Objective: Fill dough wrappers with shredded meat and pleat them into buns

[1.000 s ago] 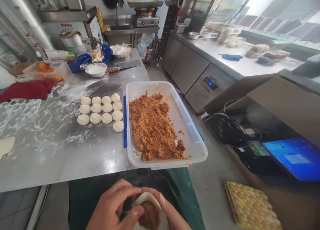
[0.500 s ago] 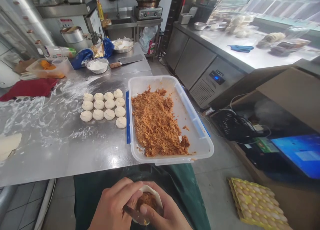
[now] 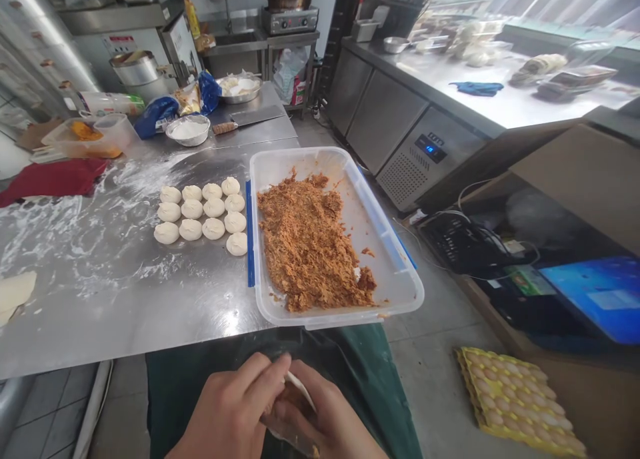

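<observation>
Both hands meet at the bottom of the view, below the table edge, over my green apron (image 3: 360, 372). My left hand (image 3: 230, 412) and my right hand (image 3: 333, 422) are closed together round a dough wrapper (image 3: 300, 386); only its thin white rim shows between the fingers, and the filling inside is hidden. On the steel table (image 3: 115, 299) just ahead stands a clear plastic tub (image 3: 390, 272) holding shredded brown filling (image 3: 307, 246). Left of the tub lie several round dough pieces (image 3: 203, 212) in rows.
A flattened dough piece (image 3: 15, 291) lies at the table's left edge, near a red cloth (image 3: 53, 178). A flour bowl (image 3: 188, 130), a cleaver (image 3: 250, 118) and containers stand at the back. A steel counter (image 3: 450, 106) runs along the right. An egg tray (image 3: 520, 399) sits on the floor.
My fingers have folded the wrapper shut over the brown filling, which showed earlier and is now covered. The view has shifted slightly.
</observation>
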Demonstrator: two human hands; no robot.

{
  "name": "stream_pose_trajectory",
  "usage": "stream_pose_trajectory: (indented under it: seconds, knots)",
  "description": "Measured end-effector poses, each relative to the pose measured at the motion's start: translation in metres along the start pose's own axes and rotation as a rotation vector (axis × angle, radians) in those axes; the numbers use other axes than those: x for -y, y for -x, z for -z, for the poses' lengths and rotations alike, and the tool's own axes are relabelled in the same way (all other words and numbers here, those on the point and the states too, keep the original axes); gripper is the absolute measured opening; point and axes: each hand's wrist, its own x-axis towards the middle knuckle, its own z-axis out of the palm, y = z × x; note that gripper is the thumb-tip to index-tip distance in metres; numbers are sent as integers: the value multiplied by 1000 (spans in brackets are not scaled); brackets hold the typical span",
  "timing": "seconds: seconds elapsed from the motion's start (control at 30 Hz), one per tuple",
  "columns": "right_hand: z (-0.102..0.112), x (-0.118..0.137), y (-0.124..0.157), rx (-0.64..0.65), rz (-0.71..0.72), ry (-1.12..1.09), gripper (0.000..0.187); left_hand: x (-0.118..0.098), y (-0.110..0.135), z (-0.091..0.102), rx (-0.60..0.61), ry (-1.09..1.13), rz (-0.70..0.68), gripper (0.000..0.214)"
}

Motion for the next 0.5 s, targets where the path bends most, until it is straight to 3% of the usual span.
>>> stream_pose_trajectory:
  seconds: [0.13,0.3,0.4,0.5]
  knots:
    - [1,4,-2,23,-113,-25,30,0,1,0,78,22,53,30]
    - [4,8,-4,21,-44,161,22,-1,1,-2,156,-53,20,45]
    - [5,12,-5,41,-128,160,15,-1,0,-3,151,-40,38,31]
    - [6,18,-5,12,-90,255,6,0,-3,-3,103,-122,-39,44]
